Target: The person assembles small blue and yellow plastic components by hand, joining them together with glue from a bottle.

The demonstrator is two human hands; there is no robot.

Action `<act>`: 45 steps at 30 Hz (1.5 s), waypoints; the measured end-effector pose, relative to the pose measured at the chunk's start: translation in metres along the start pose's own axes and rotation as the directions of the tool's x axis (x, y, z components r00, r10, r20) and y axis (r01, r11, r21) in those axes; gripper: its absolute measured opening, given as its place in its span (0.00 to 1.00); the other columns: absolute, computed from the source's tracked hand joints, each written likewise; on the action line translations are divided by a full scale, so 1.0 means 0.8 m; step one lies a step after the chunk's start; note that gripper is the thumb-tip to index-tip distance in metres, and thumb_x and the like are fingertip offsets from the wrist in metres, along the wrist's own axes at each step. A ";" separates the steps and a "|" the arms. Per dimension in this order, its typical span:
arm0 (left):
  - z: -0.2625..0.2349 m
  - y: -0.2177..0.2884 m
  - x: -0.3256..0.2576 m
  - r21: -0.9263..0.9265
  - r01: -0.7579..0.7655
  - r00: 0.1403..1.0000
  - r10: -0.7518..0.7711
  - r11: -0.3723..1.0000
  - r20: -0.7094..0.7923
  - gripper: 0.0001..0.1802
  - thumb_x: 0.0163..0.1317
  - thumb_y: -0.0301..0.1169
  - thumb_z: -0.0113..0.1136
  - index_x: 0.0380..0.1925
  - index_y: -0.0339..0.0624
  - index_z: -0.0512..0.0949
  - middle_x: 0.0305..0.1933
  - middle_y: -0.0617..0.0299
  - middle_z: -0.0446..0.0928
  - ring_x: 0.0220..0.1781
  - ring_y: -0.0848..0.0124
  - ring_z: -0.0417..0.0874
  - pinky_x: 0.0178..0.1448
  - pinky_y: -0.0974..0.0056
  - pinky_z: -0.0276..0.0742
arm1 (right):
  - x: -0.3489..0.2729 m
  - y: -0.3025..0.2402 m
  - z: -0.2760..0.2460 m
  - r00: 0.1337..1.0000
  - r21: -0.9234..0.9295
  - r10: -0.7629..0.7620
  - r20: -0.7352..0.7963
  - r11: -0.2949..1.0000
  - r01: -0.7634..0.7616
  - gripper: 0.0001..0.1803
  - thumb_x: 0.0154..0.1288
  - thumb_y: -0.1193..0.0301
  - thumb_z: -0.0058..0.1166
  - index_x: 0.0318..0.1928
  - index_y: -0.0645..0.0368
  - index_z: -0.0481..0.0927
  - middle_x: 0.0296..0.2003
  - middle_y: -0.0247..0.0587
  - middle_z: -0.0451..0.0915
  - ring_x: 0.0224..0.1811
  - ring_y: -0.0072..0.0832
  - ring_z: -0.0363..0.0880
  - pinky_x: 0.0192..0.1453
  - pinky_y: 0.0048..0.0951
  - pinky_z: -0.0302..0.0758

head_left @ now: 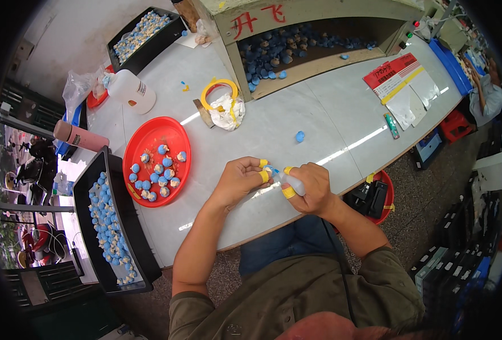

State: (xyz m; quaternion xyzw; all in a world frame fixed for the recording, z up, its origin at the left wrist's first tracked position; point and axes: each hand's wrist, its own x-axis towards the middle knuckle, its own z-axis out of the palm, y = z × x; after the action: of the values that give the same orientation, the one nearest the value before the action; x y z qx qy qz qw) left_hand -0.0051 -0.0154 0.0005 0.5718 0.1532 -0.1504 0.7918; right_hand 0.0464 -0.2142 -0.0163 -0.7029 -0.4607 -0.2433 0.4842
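Between the thumb and forefinger of my left hand (239,180) is a small blue piece (272,170), mostly hidden by the fingertips. My right hand (314,188) is closed round a small translucent white squeeze bottle (294,185), its narrow tip pointing at the piece; whether they touch I cannot tell. Yellow tape wraps the thumbs and forefingers. Left of my hands, a round red tray (178,133) carries several small blue-and-cream balls (162,181). One loose blue piece (300,136) lies on the table beyond my hands.
Black bins (140,266) (174,31) of similar balls stand at left and far left. Behind is an open-fronted box (222,39) with many blue pieces. A white jug (140,96), pink bottle (84,137), yellow tape roll (235,88), papers (398,79) and green lighter (391,126) surround the workspace.
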 end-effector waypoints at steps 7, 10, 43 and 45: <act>-0.002 -0.003 0.001 0.010 0.002 1.000 -0.002 1.000 -0.015 0.16 0.60 0.23 0.64 0.47 0.28 0.75 0.42 0.55 0.81 0.42 0.69 0.85 0.46 0.70 0.83 | 0.001 -0.003 -0.003 1.000 -0.010 -0.005 -0.005 1.000 0.005 0.14 0.48 0.76 0.65 0.36 0.64 0.76 0.21 0.41 0.75 0.16 0.34 0.69 0.21 0.32 0.64; -0.001 -0.002 0.001 0.012 0.010 1.000 -0.010 1.000 -0.020 0.15 0.61 0.23 0.64 0.47 0.28 0.75 0.42 0.55 0.81 0.42 0.69 0.85 0.47 0.70 0.83 | 0.001 -0.003 -0.004 1.000 -0.014 0.001 0.013 1.000 -0.001 0.14 0.48 0.76 0.65 0.36 0.64 0.76 0.21 0.41 0.75 0.16 0.34 0.69 0.21 0.32 0.64; -0.002 -0.012 0.007 -0.020 -0.203 0.979 0.203 0.979 -0.011 0.19 0.55 0.14 0.59 0.46 0.32 0.69 0.50 0.50 0.75 0.52 0.63 0.83 0.56 0.66 0.80 | -0.008 0.004 -0.002 0.989 0.186 0.120 -0.088 0.977 -0.102 0.14 0.53 0.78 0.61 0.41 0.67 0.74 0.29 0.51 0.81 0.21 0.38 0.77 0.27 0.32 0.72; -0.001 -0.010 0.005 -0.014 -0.196 0.981 0.196 0.980 -0.005 0.19 0.54 0.14 0.60 0.46 0.33 0.68 0.50 0.51 0.75 0.53 0.63 0.83 0.55 0.66 0.80 | -0.007 0.005 -0.001 0.991 0.183 0.119 -0.060 0.977 -0.107 0.15 0.53 0.78 0.62 0.41 0.67 0.74 0.28 0.50 0.80 0.21 0.39 0.76 0.26 0.32 0.71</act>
State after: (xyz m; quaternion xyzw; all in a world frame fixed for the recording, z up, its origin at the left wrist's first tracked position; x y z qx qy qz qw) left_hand -0.0045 -0.0173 -0.0083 0.5788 0.0987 -0.0693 0.8065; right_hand 0.0476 -0.2179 -0.0221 -0.6724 -0.4226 -0.1976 0.5747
